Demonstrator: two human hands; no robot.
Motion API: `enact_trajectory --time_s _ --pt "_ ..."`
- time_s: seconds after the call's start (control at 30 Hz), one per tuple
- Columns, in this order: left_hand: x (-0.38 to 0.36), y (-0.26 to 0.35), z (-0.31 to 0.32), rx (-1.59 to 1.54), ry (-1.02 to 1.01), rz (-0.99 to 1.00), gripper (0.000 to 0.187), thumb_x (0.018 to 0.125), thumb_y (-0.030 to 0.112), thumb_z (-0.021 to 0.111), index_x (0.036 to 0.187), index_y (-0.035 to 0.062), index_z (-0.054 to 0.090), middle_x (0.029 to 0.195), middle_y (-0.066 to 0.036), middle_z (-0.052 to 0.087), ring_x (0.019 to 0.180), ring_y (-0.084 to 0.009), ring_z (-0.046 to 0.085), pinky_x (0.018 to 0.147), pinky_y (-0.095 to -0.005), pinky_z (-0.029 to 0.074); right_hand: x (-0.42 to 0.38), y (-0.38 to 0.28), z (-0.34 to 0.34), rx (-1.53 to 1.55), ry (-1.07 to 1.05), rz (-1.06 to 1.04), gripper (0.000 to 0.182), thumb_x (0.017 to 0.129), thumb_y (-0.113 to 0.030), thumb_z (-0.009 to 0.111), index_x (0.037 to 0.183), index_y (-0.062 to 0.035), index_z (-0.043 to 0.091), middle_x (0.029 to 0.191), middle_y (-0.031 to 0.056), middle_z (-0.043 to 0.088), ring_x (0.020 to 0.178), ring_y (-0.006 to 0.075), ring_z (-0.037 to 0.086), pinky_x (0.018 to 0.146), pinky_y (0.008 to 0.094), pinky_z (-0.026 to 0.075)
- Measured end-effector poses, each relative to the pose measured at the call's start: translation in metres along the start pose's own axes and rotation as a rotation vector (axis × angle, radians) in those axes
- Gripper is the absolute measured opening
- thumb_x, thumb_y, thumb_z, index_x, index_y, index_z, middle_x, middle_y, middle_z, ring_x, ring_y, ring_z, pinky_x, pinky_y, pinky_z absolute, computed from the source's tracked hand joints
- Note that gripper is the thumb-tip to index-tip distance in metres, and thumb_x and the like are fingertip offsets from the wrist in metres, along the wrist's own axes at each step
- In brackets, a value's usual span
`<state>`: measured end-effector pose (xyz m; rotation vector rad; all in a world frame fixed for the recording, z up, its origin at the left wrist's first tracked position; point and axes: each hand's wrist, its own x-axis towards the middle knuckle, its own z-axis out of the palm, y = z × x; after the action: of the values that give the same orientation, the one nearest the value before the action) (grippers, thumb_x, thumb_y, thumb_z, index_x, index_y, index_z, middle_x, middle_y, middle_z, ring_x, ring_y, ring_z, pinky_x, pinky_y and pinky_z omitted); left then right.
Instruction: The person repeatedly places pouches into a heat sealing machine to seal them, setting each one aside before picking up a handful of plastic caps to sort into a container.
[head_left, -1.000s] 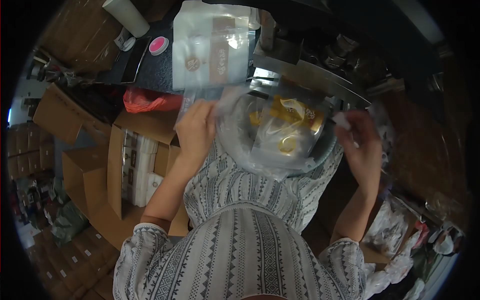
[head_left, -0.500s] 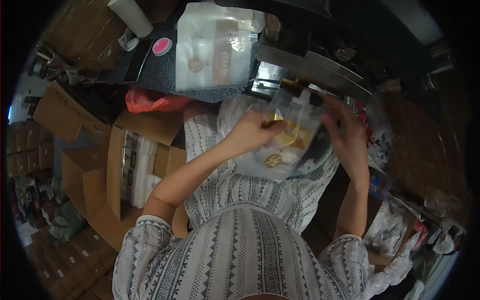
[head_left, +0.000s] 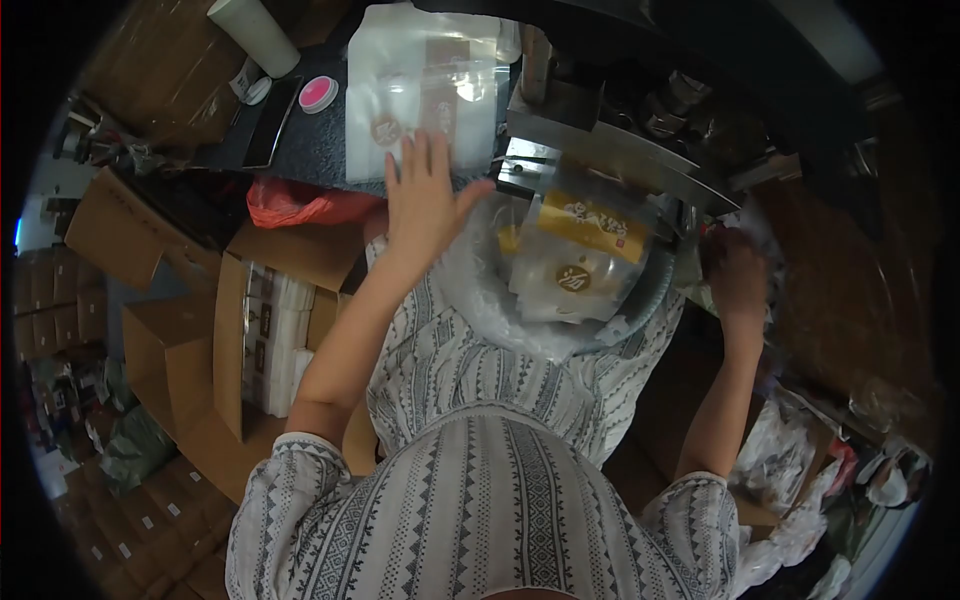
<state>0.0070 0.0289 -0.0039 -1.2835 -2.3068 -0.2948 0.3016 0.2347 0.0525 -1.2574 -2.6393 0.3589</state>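
Observation:
My left hand (head_left: 425,195) is open, its fingers spread over the lower edge of the translucent printed pouches (head_left: 415,85) on the dark mat. Whether the fingertips press on them is hard to tell. My right hand (head_left: 738,280) is off to the right, beside the machine's end, its fingers blurred and partly turned away. What it holds, if anything, does not show. Between my hands, a clear pouch with a gold band (head_left: 590,225) and a round brown mark lies in a plastic-lined basin (head_left: 660,275) on my lap.
A metal machine (head_left: 610,145) stands beyond the basin. On the mat (head_left: 325,150) are a phone (head_left: 272,122) and a round pink-topped container (head_left: 318,94), near a white cylinder (head_left: 255,38). An open cardboard box (head_left: 230,345) holds white packets at left; plastic bags (head_left: 775,460) lie at right.
The gold-banded pouch has left my hands and lies in the basin. My left hand has moved up and left to the printed pouches; my right hand has moved right and down.

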Motion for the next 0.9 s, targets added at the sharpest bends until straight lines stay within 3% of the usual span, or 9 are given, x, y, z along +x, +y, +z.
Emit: enact_trajectory --time_s 0.1,0.2,0.27,0.43,0.53,0.6,0.7,0.77,0.9 --pt "-0.031 -0.001 -0.001 -0.138 -0.095 0.067 0.064 0.079 0.013 0.066 0.135 0.0028 0.038 0.133 -0.018 0.044 0.117 -0.0311 0.046 0.099 -0.0418 0.033 -0.003 -0.008 -0.005 0.083 0.08 -0.049 0.018 0.083 -0.01 0.059 0.098 0.0004 0.063 0.1 0.0199 0.062 0.093 0.0371 0.06 0.08 0.0401 0.047" --pt "-0.033 -0.017 -0.011 -0.301 -0.146 -0.065 0.066 0.073 0.005 0.066 0.134 0.0028 0.04 0.135 -0.016 0.044 0.114 -0.0335 0.048 0.098 -0.0409 0.035 -0.01 -0.002 -0.012 0.079 0.143 -0.046 0.017 0.082 -0.005 0.06 0.098 0.0017 0.062 0.099 0.019 0.063 0.09 0.0331 0.063 0.077 0.0376 0.049" --pt "-0.036 -0.017 -0.007 -0.317 -0.108 -0.061 0.066 0.072 0.002 0.064 0.134 0.0029 0.04 0.134 -0.016 0.044 0.114 -0.0331 0.048 0.097 -0.0403 0.035 -0.005 0.003 -0.008 0.249 -0.02 0.047 0.022 0.078 -0.005 0.064 0.099 0.0017 0.063 0.099 0.0183 0.06 0.09 0.0329 0.062 0.078 0.039 0.048" --pt "-0.035 -0.018 -0.01 -0.288 -0.052 -0.058 0.064 0.071 -0.001 0.063 0.132 0.0039 0.042 0.129 -0.014 0.049 0.11 -0.0318 0.05 0.094 -0.0384 0.038 -0.009 0.01 -0.007 0.37 0.022 0.066 0.022 0.077 0.001 0.061 0.098 0.0018 0.062 0.098 0.0185 0.062 0.089 0.0329 0.063 0.075 0.038 0.049" --pt "-0.028 -0.02 -0.02 -0.294 -0.046 -0.045 0.054 0.072 -0.001 0.062 0.124 0.0063 0.05 0.117 -0.011 0.056 0.102 -0.0307 0.054 0.088 -0.0391 0.04 -0.005 0.019 -0.003 0.297 -0.022 0.055 0.023 0.076 0.003 0.059 0.098 0.0013 0.062 0.099 0.0182 0.063 0.088 0.0334 0.064 0.074 0.0376 0.05" --pt "-0.025 -0.025 -0.028 -0.314 -0.087 -0.026 0.037 0.076 0.002 0.061 0.113 0.0088 0.06 0.101 -0.009 0.06 0.091 -0.0304 0.056 0.082 -0.0397 0.042 -0.002 0.016 -0.003 0.247 -0.038 0.047 0.023 0.075 0.004 0.059 0.097 0.0012 0.062 0.1 0.0181 0.063 0.087 0.0336 0.064 0.074 0.0373 0.05" --pt "-0.021 -0.028 -0.034 -0.364 -0.072 -0.033 0.022 0.079 0.005 0.06 0.1 0.0083 0.065 0.088 -0.01 0.06 0.081 -0.0311 0.057 0.073 -0.0394 0.043 0.0 0.006 -0.011 0.234 -0.038 -0.063 0.024 0.073 0.004 0.06 0.097 0.0005 0.061 0.093 0.0176 0.065 0.086 0.0302 0.065 0.074 0.0361 0.05" --pt "-0.021 -0.029 -0.038 -0.403 -0.129 -0.054 0.019 0.08 0.006 0.06 0.098 0.0075 0.065 0.085 -0.01 0.06 0.078 -0.0319 0.058 0.071 -0.0391 0.044 -0.002 0.0 -0.016 -0.009 -0.048 -0.098 0.026 0.07 0.003 0.06 0.096 -0.0002 0.059 0.093 0.0174 0.064 0.087 0.0334 0.063 0.075 0.0397 0.049" --pt "-0.029 -0.016 -0.053 -0.533 -0.147 -0.107 0.014 0.079 0.006 0.061 0.093 0.0057 0.065 0.081 -0.012 0.059 0.074 -0.0333 0.058 0.064 -0.0389 0.046 0.005 0.008 -0.007 -0.006 -0.026 -0.107 0.028 0.069 0.003 0.059 0.097 -0.0013 0.058 0.095 0.0162 0.062 0.09 0.0349 0.061 0.076 0.0417 0.047"
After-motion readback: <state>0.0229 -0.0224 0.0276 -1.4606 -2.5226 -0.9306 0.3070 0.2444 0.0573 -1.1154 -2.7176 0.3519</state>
